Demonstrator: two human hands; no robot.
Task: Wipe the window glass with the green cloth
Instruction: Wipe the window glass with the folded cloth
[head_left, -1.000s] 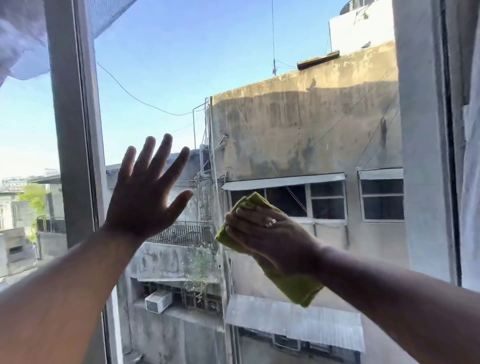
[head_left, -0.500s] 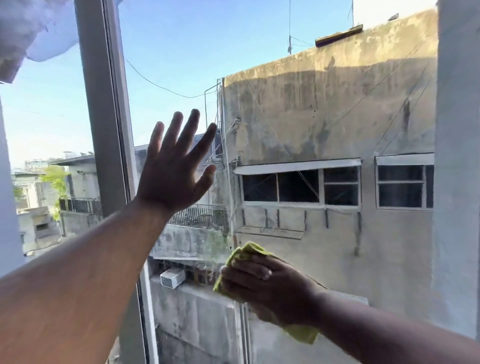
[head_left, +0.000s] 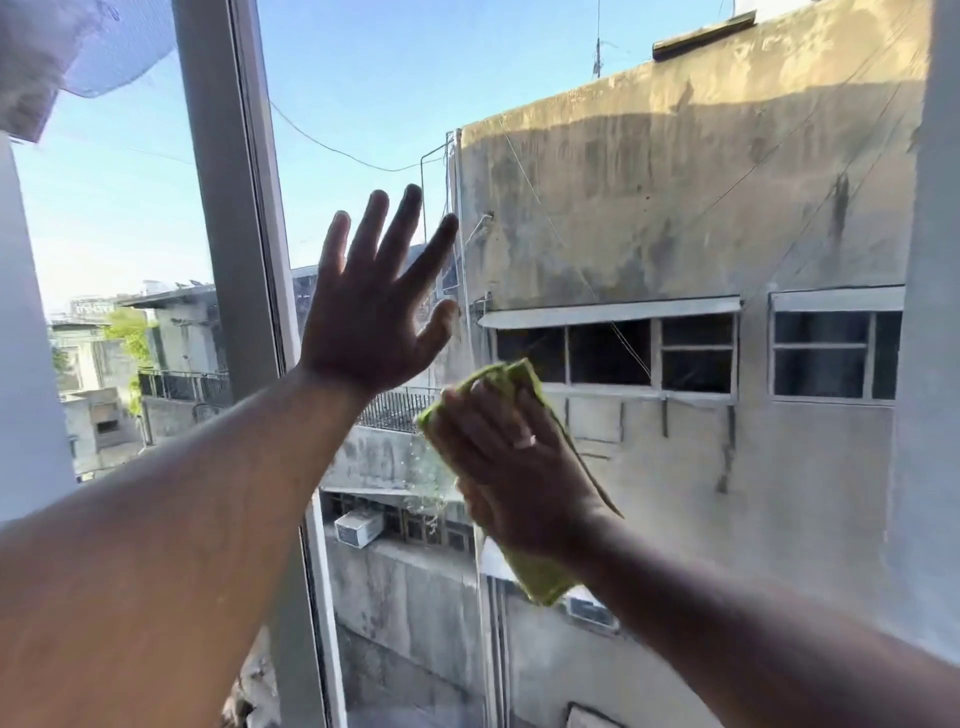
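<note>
The window glass (head_left: 649, 218) fills the middle and right of the head view, with a grey building seen through it. My right hand (head_left: 511, 462) presses a folded green cloth (head_left: 540, 577) flat against the lower middle of the pane; the cloth shows above the fingertips and below the wrist. My left hand (head_left: 371, 306) is held up with fingers spread, palm toward the glass, just right of the frame post and upper left of the cloth. It holds nothing.
A grey vertical frame post (head_left: 234, 234) stands left of the pane, with another pane beyond it. A white curtain or net (head_left: 62, 52) hangs at the top left. A pale wall edge (head_left: 930, 364) borders the glass on the right.
My right hand with the cloth dropped down the glass, then came back up. My left hand stays spread on the pane; the view has shifted.
</note>
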